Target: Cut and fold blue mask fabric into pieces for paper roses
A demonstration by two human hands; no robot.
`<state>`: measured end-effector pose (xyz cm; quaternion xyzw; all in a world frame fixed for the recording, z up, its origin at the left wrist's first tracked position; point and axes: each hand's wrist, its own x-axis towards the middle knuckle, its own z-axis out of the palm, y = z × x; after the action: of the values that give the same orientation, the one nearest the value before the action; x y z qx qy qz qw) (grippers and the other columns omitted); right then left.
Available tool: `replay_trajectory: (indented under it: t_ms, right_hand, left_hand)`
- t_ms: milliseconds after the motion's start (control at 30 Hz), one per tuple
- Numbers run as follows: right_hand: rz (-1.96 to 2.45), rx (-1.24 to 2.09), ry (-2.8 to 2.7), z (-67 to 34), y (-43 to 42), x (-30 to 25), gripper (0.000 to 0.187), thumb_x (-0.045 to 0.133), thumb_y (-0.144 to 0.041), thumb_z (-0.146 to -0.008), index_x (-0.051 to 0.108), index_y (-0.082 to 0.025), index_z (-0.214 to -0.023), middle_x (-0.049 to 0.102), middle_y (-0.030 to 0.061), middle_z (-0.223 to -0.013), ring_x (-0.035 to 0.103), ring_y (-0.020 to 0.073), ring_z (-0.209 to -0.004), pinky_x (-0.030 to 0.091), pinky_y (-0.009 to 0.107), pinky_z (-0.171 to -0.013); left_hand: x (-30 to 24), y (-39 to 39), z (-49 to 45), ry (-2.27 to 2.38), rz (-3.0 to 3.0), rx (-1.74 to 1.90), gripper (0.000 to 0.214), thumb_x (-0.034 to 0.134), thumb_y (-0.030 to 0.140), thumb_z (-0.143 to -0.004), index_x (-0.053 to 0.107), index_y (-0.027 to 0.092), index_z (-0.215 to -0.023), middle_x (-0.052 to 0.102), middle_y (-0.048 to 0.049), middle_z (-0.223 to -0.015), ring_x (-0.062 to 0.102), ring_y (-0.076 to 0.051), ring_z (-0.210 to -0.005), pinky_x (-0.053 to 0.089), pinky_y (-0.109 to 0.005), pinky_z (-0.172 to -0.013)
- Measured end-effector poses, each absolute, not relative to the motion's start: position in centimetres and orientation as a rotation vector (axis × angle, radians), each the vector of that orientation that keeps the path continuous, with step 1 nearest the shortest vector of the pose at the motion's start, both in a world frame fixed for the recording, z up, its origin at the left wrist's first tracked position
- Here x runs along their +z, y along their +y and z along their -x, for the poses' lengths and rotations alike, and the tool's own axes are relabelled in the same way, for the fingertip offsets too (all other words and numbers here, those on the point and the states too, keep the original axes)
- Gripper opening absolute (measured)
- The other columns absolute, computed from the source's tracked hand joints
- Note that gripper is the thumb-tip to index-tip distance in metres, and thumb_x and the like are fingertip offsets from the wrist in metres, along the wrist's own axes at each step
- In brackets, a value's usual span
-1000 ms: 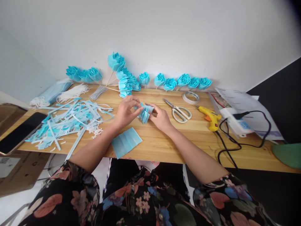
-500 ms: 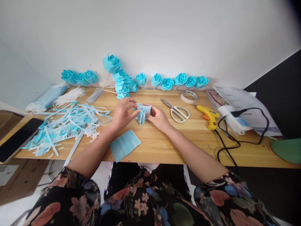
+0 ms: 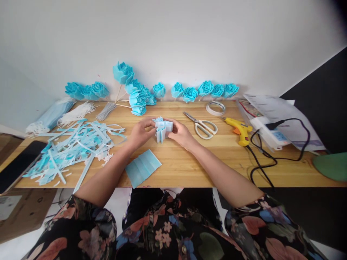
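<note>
I pinch the bundle (image 3: 161, 134) between left hand (image 3: 141, 134) and right hand (image 3: 183, 135) — likely light, soft — best held by its edges.

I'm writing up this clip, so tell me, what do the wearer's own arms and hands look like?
The left hand and right hand wear no gloves. The forearms are uncovered. The sleeves are black, printed with pinkish-orange leaves and pink and blue flowers, and end around the elbows.
</note>
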<state>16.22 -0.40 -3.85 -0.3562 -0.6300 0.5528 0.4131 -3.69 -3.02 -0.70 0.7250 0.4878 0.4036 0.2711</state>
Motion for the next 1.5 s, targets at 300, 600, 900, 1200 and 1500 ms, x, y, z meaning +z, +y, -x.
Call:
replay_trajectory:
  t_ms: [300,600,900,1200,1500]
  right_hand:
    - [0.894,1.363,-1.612,-16.4,-0.4,-3.8,0.061,0.067,-0.017,-0.071,0.06,-0.022,-0.132,0.066,0.0054,-0.133,0.066,0.0231,-0.114,0.051,0.04,-0.102]
    - [0.885,1.367,-1.619,-16.4,-0.3,-4.1,0.062,0.071,-0.02,-0.072,0.059,-0.022,-0.133,0.068,0.0056,-0.131,0.066,0.022,-0.114,0.051,0.036,-0.101]
    - [0.924,1.261,-1.651,-16.4,-0.5,-3.6,0.052,0.07,-0.024,-0.074,0.064,-0.021,-0.125,0.073,0.0043,-0.118,0.07,0.0212,-0.103,0.055,0.035,-0.092]
    - [0.932,0.887,-1.843,-16.2,-1.6,-2.4,0.043,0.064,-0.017,-0.078,0.068,-0.026,-0.12,0.072,0.0024,-0.123,0.068,0.0231,-0.108,0.051,0.039,-0.1]
    - [0.938,1.044,-1.728,-16.3,-1.4,-2.5,0.05,0.064,-0.017,-0.076,0.063,-0.025,-0.125,0.069,0.0034,-0.127,0.068,0.0232,-0.109,0.052,0.039,-0.1]
  left_hand:
    - [-0.2,-3.2,3.7,1.392,-2.062,1.034,0.009,0.054,0.023,-0.08,0.06,0.017,-0.082,0.069,-0.0062,-0.09,0.064,-0.021,-0.087,0.05,-0.035,-0.085]
    - [-0.3,-3.2,3.8,1.442,-2.276,0.9,0.007,0.055,0.023,-0.079,0.059,0.018,-0.077,0.066,-0.0055,-0.087,0.061,-0.02,-0.082,0.048,-0.032,-0.079]
    - [0.0,-3.5,3.9,1.406,-2.107,1.068,0.017,0.051,0.03,-0.088,0.063,0.018,-0.09,0.07,-0.0068,-0.095,0.065,-0.022,-0.092,0.051,-0.036,-0.087]
    - [0.2,-4.3,2.8,1.179,-2.22,1.278,0.086,0.071,0.059,-0.08,0.034,0.021,-0.148,0.053,-0.0185,-0.142,0.052,-0.031,-0.131,0.039,-0.049,-0.112]
    - [-0.4,-4.1,2.5,1.29,-2.14,1.148,0.086,0.068,0.031,-0.084,0.022,0.027,-0.157,0.062,-0.0119,-0.128,0.063,-0.026,-0.111,0.049,-0.044,-0.103]
